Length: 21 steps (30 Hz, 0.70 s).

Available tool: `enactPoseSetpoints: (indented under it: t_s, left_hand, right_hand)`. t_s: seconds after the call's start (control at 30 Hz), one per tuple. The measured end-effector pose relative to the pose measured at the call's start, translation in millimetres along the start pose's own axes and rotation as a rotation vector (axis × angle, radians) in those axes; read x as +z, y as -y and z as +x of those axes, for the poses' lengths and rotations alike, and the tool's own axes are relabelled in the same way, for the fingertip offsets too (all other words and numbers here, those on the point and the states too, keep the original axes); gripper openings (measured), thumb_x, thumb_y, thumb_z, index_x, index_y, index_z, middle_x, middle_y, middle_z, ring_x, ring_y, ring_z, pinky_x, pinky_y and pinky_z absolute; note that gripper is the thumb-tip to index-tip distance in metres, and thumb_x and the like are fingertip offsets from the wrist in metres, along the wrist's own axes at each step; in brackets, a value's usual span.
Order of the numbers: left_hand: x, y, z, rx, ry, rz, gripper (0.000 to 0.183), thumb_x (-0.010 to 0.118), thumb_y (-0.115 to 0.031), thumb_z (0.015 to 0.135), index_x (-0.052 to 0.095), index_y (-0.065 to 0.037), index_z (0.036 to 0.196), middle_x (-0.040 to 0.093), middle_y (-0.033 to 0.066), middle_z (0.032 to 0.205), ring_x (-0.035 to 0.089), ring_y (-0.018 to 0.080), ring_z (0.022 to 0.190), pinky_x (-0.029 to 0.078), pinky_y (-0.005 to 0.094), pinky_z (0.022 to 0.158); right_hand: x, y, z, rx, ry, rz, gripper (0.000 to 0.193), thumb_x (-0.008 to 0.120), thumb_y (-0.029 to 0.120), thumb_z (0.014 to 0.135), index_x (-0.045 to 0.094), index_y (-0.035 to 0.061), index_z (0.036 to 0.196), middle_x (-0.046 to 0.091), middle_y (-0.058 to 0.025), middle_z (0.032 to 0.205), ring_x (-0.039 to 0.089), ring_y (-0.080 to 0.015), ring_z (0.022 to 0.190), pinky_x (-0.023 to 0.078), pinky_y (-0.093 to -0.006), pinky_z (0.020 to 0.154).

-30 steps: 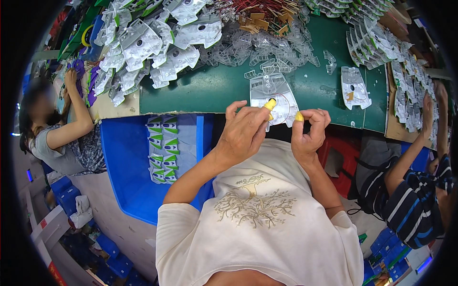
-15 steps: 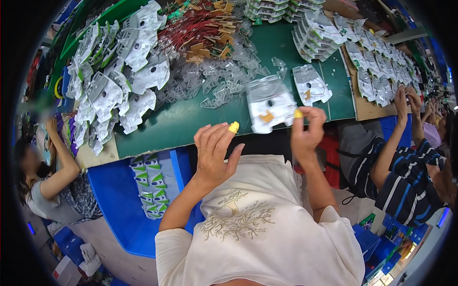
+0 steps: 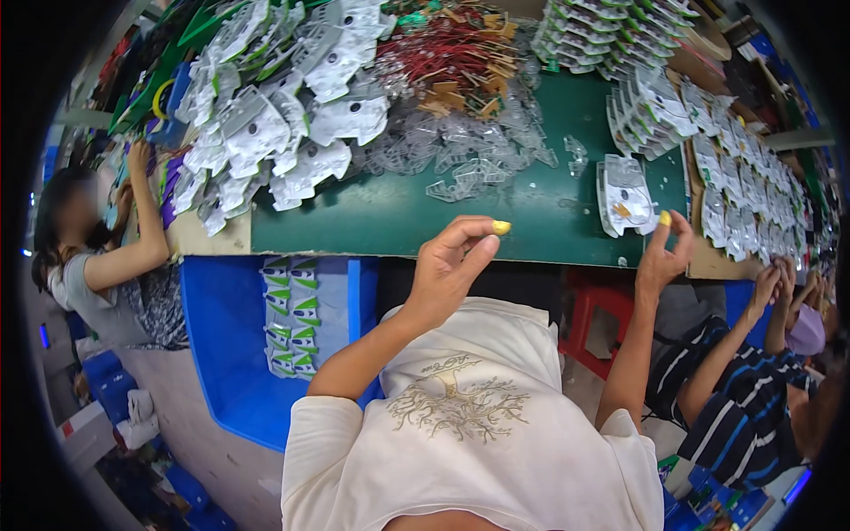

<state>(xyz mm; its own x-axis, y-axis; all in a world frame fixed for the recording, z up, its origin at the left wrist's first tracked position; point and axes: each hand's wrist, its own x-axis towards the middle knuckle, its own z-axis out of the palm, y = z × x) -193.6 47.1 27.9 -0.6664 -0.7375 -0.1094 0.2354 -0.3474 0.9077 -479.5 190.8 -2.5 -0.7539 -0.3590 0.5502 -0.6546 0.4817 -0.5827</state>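
A white-and-grey plastic housing [image 3: 627,193] with an orange-brown tab and a thin wire lies at the right of the green table, seemingly on top of another one. My right hand [image 3: 666,257], a yellow cover on one fingertip, is just beside its lower right corner, fingers apart and holding nothing. My left hand [image 3: 450,273] hovers before the table's front edge. Its index finger, also yellow-tipped, and thumb are parted with nothing between them; the other fingers curl in.
Heaped housings [image 3: 257,124] fill the left of the table [image 3: 531,212]. Clear plastic parts [image 3: 469,146] and red wires with tabs [image 3: 452,53] lie mid-back. Stacked housings [image 3: 651,106] stand at right. A blue bin [image 3: 221,354] is below left; people work on both sides.
The nearer housing has left the table's front middle and now lies on the one at right; my right hand has come off it. My left fingers have curled. The view has shifted left.
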Motion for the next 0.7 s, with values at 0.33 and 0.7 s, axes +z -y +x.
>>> enactPoseSetpoints:
  t_s: [0.33,0.7]
  left_hand:
    - [-11,-4,4,0.600,-0.104,0.669,0.013,0.068,-0.004,0.078,0.067,-0.006,0.091,0.060,0.0079,0.095,0.053,0.0242,0.091,0.043,0.0325,0.077]
    - [-17,-16,-3,0.635,-0.140,0.853,0.015,0.066,-0.003,0.077,0.068,-0.005,0.092,0.060,0.0085,0.099,0.052,0.0282,0.096,0.040,0.0357,0.084]
  right_hand:
    - [-6,152,-27,-0.451,0.364,0.411,0.024,0.072,-0.001,0.063,0.067,0.0086,0.084,0.063,-0.0039,0.090,0.052,-0.0268,0.099,0.039,-0.0378,0.089]
    - [17,180,-43,-0.646,0.496,0.403,0.032,0.075,0.010,0.061,0.072,0.0162,0.093,0.064,0.0020,0.096,0.051,-0.0240,0.102,0.025,-0.0474,0.099]
